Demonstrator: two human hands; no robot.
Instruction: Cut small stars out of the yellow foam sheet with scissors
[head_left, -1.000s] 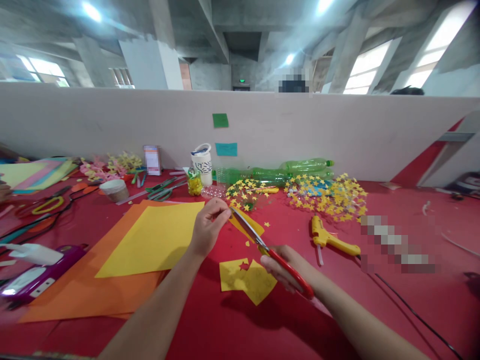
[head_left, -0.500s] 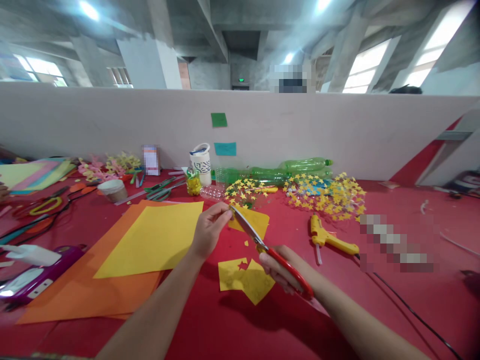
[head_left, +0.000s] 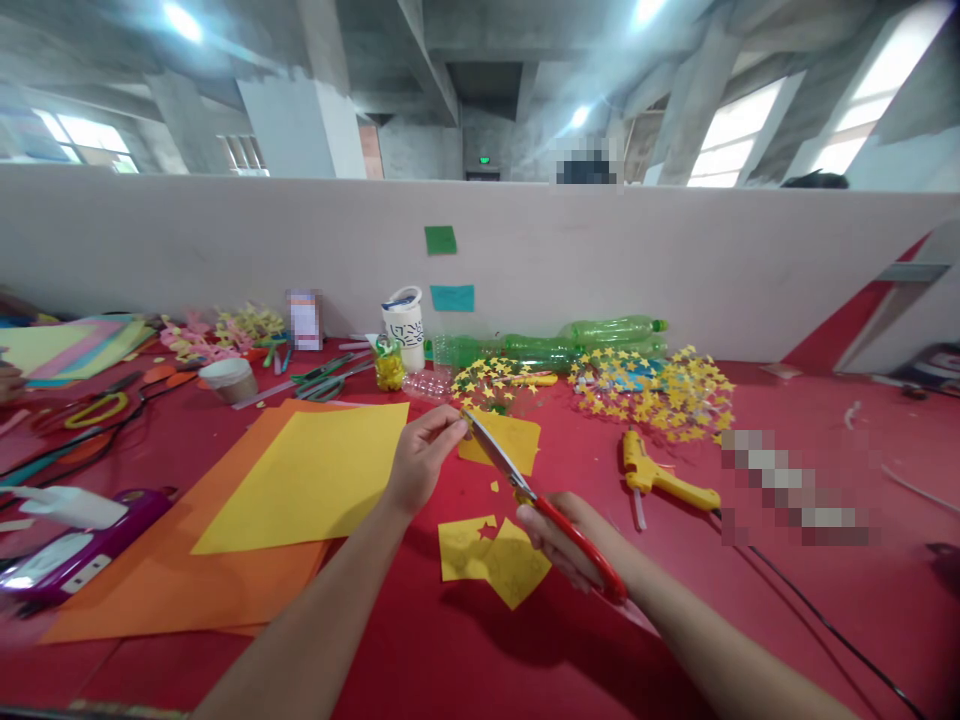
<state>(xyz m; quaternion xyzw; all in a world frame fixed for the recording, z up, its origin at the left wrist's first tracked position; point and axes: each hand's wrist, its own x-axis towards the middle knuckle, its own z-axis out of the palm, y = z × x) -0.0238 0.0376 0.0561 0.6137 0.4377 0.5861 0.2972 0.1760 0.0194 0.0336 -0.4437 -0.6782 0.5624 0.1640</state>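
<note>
Red covers the desk (head_left: 420,660), bare along its near edge between the forearms. Toward the near left corner lie orange sheets (head_left: 180,600) with a yellow sheet (head_left: 315,480) on top, and a purple power strip (head_left: 97,548) beside them. Near the middle, two yellow scraps (head_left: 517,568) overlap or touch, a star-shaped gap at their upper edge. Just beyond them, the right hand (head_left: 566,540) wraps its grip around the red handles of the scissors (head_left: 574,545), whose blades point toward the far left. At the blade tips the left hand (head_left: 424,455) has its grip pressed together, thumb against finger, pinching a corner of the yellow piece (head_left: 510,443); whether the blades cut into it, I cannot tell. Toward the right edge, a yellow glue gun (head_left: 667,480) lies on its side, its cord running to the near right corner. Along the far edge spread clusters of yellow stars (head_left: 675,395), with green bottles (head_left: 540,350) behind, a white cup (head_left: 405,338) standing to their left. Behind the far edge rises a pale partition (head_left: 562,250) bearing one green note (head_left: 440,240) and one blue note (head_left: 453,298).
</note>
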